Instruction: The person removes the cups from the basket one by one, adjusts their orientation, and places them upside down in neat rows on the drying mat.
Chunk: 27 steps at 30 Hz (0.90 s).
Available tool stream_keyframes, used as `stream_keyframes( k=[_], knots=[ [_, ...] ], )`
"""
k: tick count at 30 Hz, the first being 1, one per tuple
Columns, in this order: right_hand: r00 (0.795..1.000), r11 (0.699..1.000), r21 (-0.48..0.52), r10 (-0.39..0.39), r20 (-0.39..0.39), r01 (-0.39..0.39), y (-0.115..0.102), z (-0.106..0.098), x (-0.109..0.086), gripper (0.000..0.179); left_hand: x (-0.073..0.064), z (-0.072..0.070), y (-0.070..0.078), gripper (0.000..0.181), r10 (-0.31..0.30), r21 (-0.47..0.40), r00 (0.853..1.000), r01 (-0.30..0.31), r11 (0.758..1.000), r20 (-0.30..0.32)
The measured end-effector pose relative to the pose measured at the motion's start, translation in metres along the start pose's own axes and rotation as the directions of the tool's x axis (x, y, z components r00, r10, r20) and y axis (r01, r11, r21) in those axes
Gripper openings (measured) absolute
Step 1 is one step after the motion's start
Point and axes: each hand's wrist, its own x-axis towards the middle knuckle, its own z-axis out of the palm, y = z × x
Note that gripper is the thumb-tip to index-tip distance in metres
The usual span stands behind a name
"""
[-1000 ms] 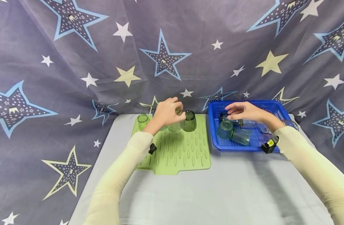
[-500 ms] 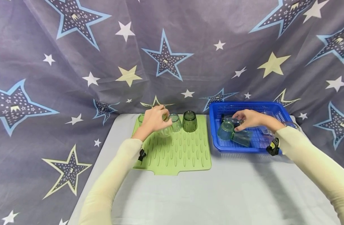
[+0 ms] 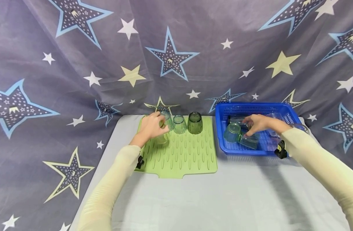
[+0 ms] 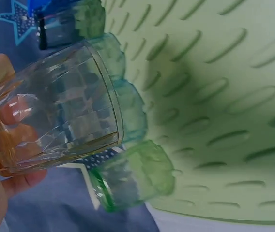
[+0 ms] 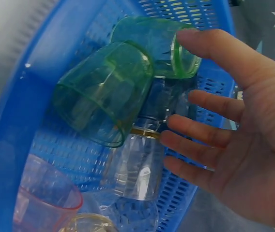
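My left hand [image 3: 150,126] grips a clear, faintly amber drinking glass [image 4: 65,111] by its base, mouth down, over the left of the green drying mat [image 3: 179,160]. Behind it stand upturned glasses: a dark green glass [image 3: 195,123], a teal glass [image 3: 179,125] and a bluish glass [image 3: 166,118]. A light green glass [image 4: 132,176] shows in the left wrist view. My right hand [image 3: 258,123] reaches into the blue basket [image 3: 228,150], fingers spread. Its thumb is at the rim of a green glass [image 5: 152,43]; contact is unclear. Another green glass [image 5: 106,92] leans beside that one.
Also in the basket lie a clear glass [image 5: 137,166], a pink glass [image 5: 45,198] and other clear ones. The basket stands right of the mat on a white table [image 3: 193,202]. A star-patterned curtain [image 3: 205,77] hangs right behind both.
My left hand has moved left and toward me with the amber glass, uncovering the teal and bluish glasses. My right hand has lowered into the basket, toward the green glasses.
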Motion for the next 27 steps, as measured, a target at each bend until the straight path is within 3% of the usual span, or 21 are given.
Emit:
stream_keyframes(
  k=[10,16,27],
  knots=[
    [1.000,0.998,-0.066,0.005,0.016,-0.003,0.000,0.008,0.003,0.077,-0.016,0.005,-0.023,0.029,-0.081,0.001,0.995,0.081,0.997,0.058],
    [0.998,0.996,-0.088,0.037,0.055,-0.032,0.002,0.014,0.006,0.079,-0.022,0.007,-0.031,0.024,-0.094,-0.004,0.993,0.094,0.996,0.068],
    [0.996,0.986,-0.165,0.008,0.085,0.007,0.000,0.019,0.011,0.070,-0.028,0.018,-0.044,0.028,-0.123,0.003,0.985,0.123,0.992,0.122]
  ],
)
